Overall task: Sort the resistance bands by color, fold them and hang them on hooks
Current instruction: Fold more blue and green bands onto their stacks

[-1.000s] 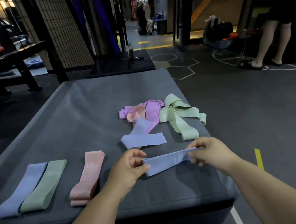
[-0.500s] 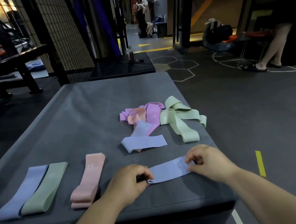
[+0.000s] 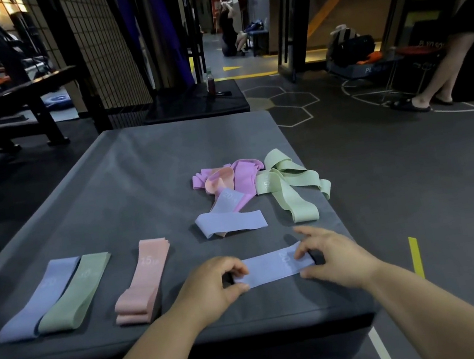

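Your left grip [image 3: 214,284] pinches the left end of the blue band [image 3: 273,266], and your right grip [image 3: 334,260] is clamped on its right end. The band lies flat on the tabletop [image 3: 137,178] near the front edge, right of the folded pink band [image 3: 143,282].

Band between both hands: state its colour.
The band is pale lavender-blue, seen in the head view.

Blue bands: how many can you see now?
3. Far-left blue band lies flat beside the green band; held blue band is pinched between left hand and right hand; bent blue band fronts the pile, which may hide more.
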